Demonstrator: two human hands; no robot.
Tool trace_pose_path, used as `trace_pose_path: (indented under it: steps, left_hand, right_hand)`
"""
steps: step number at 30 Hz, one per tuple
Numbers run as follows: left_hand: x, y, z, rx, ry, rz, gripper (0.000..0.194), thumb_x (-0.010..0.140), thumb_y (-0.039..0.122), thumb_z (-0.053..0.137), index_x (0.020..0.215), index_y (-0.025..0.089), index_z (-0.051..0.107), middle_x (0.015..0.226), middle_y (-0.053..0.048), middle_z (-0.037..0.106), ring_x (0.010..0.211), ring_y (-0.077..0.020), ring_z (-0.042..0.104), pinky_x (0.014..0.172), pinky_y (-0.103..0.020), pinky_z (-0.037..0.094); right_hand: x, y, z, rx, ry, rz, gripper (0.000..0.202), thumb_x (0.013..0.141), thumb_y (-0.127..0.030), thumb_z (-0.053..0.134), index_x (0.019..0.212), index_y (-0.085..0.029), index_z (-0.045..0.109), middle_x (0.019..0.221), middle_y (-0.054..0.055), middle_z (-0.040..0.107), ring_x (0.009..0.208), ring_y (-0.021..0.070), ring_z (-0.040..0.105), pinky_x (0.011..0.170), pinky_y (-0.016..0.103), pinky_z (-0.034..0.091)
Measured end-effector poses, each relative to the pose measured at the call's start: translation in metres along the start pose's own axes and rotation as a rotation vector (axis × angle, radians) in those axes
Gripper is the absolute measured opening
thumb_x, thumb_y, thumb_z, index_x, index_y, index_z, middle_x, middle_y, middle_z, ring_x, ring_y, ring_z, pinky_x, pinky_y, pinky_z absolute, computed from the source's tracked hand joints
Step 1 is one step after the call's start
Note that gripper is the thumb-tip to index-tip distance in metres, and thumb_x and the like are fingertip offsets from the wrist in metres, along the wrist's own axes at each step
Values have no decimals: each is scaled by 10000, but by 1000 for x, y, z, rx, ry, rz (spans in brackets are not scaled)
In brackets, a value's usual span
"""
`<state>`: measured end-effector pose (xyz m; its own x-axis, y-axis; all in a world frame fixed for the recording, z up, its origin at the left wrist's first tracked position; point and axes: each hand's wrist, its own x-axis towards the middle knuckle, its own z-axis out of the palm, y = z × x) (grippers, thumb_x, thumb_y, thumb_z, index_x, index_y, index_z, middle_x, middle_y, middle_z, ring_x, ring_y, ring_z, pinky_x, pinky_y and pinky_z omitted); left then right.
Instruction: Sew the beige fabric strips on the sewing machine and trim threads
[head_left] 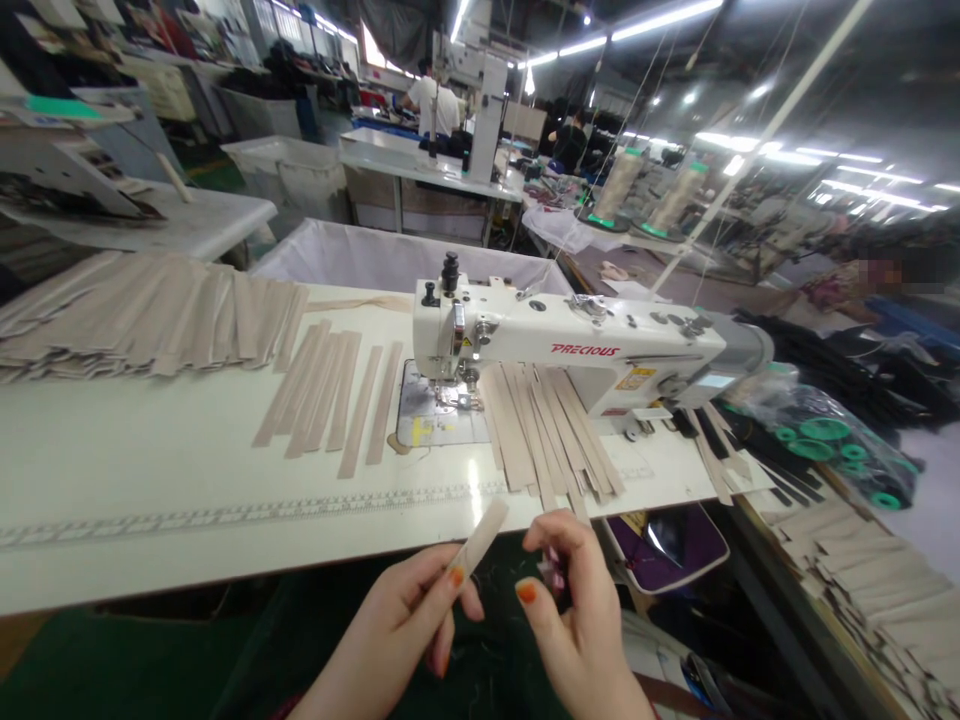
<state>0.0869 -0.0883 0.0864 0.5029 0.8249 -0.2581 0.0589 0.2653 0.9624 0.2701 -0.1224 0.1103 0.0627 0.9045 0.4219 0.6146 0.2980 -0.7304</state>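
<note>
My left hand pinches a beige fabric strip between thumb and fingers, in front of the table edge. Beside it, my right hand curls around a small shiny pink thing, mostly hidden by the fingers; its kind I cannot make out. Thumb and forefinger of that hand are apart, and it does not touch the strip. Beyond both hands stands a white sewing machine. A bunch of beige strips lies under its arm, and several separate strips lie left of the needle plate.
A large pile of strips covers the table's far left. A printed ruler runs along the front of the white table. Below right sits a purple-lined tray with a phone. Thread cones and other people are farther back.
</note>
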Motion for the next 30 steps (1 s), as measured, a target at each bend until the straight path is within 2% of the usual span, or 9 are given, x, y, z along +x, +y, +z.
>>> trace_pose_path:
  steps: [2,4,8,14,17,21,30]
  left_hand:
    - [-1,8,3,-117,24,-38,427,909,552,519,803,158,645,764,-24,659,399,-46,415,431,-180,319]
    - [-2,15,5,-158,38,-50,430,878,571,558,786,158,638,705,-7,632,395,-46,392,420,-177,306]
    - [-4,17,6,-167,38,-44,453,845,608,584,800,161,641,711,-12,623,417,-65,419,426,-191,359]
    - [-7,5,5,-97,25,30,371,934,522,512,879,181,648,746,-4,597,474,-74,466,468,-179,408]
    - [-7,2,4,-51,20,53,375,947,509,497,853,177,645,711,-3,579,485,-83,466,480,-184,406]
    - [-7,3,4,7,21,76,392,954,503,484,813,175,644,569,18,510,467,-100,450,486,-195,392]
    - [-7,9,2,60,20,114,378,975,470,457,819,180,645,563,21,510,468,-101,475,494,-184,403]
  right_hand:
    - [-3,5,3,-167,31,-61,204,959,-327,515,1123,-206,516,859,27,600,699,151,585,616,266,495]
    - [-6,9,8,-274,39,-141,159,962,-259,511,1106,-194,532,836,35,617,730,168,609,637,283,512]
    - [-11,10,15,-329,55,-279,203,920,-151,568,1121,-163,540,902,79,669,795,195,627,680,322,543]
    - [-11,9,16,-286,45,-266,217,918,-147,575,1132,-166,544,933,94,687,818,208,644,692,344,567]
    - [-10,9,17,-262,50,-259,216,919,-139,570,1130,-166,539,928,92,685,815,204,644,689,343,568]
    - [-11,8,17,-233,60,-246,215,916,-134,568,1126,-170,539,917,79,678,810,195,640,685,334,564]
    - [-15,11,16,-186,50,-229,252,903,-98,569,1143,-164,532,934,85,664,820,189,629,691,330,557]
